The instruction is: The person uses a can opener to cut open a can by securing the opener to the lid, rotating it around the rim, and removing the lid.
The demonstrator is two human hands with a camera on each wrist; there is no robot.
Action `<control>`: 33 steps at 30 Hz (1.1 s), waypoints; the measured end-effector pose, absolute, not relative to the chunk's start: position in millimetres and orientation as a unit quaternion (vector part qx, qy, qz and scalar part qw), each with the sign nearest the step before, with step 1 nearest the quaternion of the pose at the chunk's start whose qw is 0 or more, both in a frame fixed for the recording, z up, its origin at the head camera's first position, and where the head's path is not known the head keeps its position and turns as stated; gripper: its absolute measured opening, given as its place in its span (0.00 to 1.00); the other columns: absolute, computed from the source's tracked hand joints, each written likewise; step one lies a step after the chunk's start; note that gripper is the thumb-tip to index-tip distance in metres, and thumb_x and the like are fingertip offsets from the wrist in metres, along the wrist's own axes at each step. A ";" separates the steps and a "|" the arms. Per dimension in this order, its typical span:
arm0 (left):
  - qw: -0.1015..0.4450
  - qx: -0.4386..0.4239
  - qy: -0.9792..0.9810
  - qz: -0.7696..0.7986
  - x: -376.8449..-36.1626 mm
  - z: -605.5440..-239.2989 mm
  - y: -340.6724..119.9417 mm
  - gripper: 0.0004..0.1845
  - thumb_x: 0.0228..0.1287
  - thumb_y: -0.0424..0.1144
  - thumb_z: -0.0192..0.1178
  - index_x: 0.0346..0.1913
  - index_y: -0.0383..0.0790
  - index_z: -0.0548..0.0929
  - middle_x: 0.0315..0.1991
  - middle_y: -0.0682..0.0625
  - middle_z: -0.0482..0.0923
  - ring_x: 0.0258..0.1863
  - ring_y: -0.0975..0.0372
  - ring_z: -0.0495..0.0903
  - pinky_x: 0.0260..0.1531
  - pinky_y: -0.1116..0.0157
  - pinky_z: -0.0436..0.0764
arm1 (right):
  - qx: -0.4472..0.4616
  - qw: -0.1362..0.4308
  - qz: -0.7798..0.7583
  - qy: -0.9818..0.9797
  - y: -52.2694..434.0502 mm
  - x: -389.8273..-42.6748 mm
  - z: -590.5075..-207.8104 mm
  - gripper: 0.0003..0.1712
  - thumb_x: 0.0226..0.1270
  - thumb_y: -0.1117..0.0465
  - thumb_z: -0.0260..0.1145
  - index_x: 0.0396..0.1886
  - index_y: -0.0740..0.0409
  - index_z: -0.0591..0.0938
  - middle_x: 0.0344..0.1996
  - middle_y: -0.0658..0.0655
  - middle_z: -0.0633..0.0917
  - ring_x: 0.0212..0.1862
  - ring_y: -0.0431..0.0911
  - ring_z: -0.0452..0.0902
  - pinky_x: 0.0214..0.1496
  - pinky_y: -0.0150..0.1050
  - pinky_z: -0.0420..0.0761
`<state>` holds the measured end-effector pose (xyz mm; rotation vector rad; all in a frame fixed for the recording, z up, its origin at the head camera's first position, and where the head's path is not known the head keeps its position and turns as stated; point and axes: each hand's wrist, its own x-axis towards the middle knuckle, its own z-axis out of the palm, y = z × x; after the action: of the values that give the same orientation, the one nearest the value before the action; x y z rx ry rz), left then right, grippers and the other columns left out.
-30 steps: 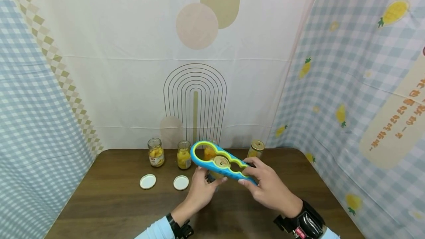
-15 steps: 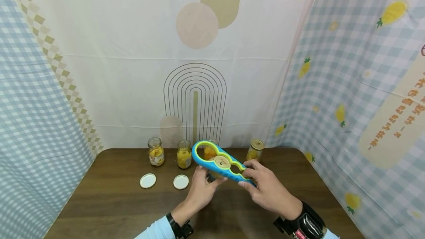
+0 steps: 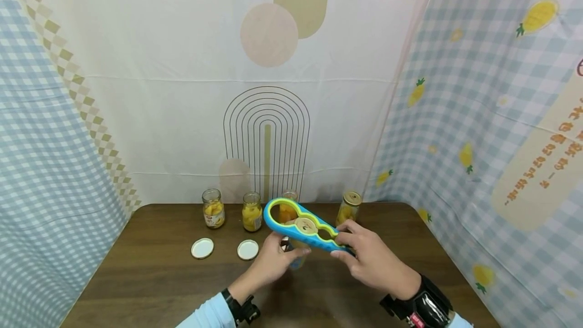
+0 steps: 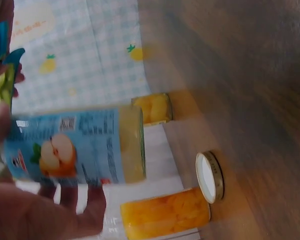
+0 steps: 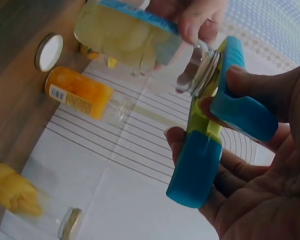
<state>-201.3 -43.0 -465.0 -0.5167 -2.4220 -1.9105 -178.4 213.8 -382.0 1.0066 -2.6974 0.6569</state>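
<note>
The left hand (image 3: 273,262) is gripping a blue-labelled jar (image 4: 75,147) while the right hand (image 3: 371,262) is clasping the blue jar opener (image 3: 300,224) over its lid (image 3: 305,224).

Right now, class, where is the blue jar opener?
In the head view the opener sits mid-table, fitted over the lid of the jar gripped by the left hand; the right hand holds its near end.

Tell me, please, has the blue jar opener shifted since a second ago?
Barely: the blue jar opener has tilted slightly, its handle end sinking a little toward the table.
</note>
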 end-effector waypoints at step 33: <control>-0.140 -0.318 -0.734 -0.584 -212.4 -455.7 -80.5 0.31 0.75 0.44 0.69 0.76 0.46 0.75 0.68 0.44 0.83 0.59 0.65 0.82 0.64 0.58 0.82 | 0.430 0.073 0.218 -0.873 231.1 -187.9 -365.9 0.02 0.76 0.57 0.71 0.44 0.45 0.86 0.58 0.48 0.81 0.46 0.33 0.77 0.45 0.31 0.81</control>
<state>-212.4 -80.5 -455.7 -1.0994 -2.5346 -2.0185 -187.9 231.1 -365.9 1.2912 -2.6227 0.6558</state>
